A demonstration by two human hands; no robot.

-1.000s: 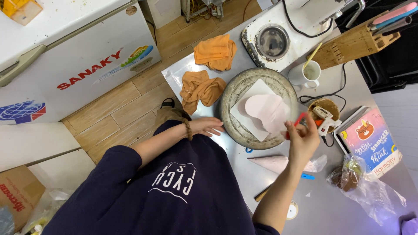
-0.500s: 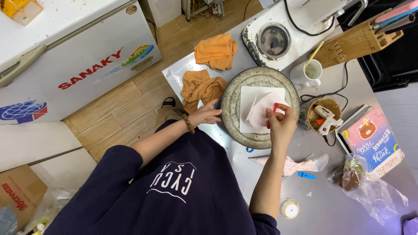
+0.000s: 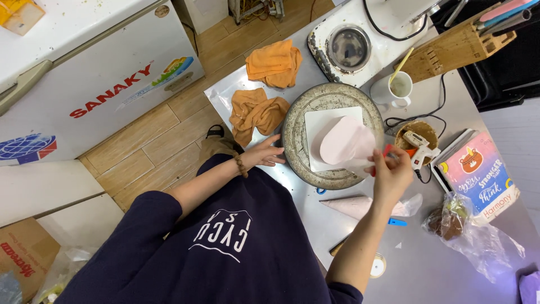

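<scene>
The pink cake (image 3: 343, 139) sits on a white board (image 3: 316, 125) on the round turntable (image 3: 298, 152), centre of the frame. It lies just left of and above the right hand (image 3: 392, 171), which is the nearer one; its long axis tilts from lower left to upper right. That hand pinches a small red tool (image 3: 387, 151) at the cake's right edge. The left hand (image 3: 264, 155) rests open, fingers spread, against the turntable's left rim on the desk (image 3: 416, 253).

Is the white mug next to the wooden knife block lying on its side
No, the white mug stands upright beside the wooden knife block, its open mouth facing up with a stick leaning inside.
</scene>
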